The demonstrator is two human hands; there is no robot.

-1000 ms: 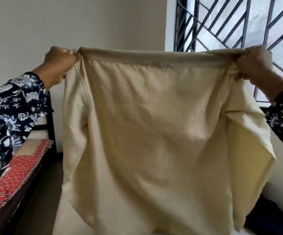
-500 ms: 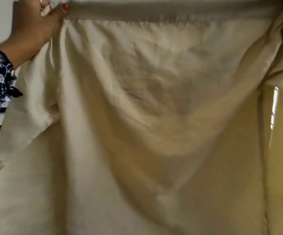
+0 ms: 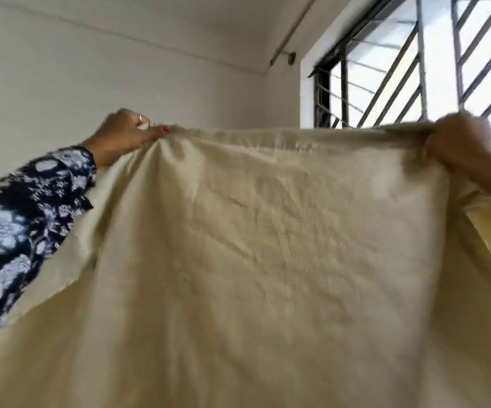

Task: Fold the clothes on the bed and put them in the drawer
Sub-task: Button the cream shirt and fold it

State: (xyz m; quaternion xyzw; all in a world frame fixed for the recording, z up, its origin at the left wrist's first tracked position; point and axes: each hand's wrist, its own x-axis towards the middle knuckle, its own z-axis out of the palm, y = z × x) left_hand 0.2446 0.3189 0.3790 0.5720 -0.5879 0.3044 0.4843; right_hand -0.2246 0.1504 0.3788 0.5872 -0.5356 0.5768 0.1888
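Cream garment (image 3: 268,260) held up, both hands gripping top edge; no writing visible.

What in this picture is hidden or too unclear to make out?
Head view only:
- The bed and the drawer: neither shows; the cream garment fills the lower frame.
- The garment's lower edge: cut off by the bottom of the frame, so its type is unclear.
- The right hand: blurred; its fingers are not distinct.
- The left hand pinches the top edge; its fingertips are partly buried in cloth.

carrier: 2 hands, up high | left hand (image 3: 123,136) pinches cream cloth (image 3: 268,245) top edge | right hand (image 3: 456,142) grips the other corner
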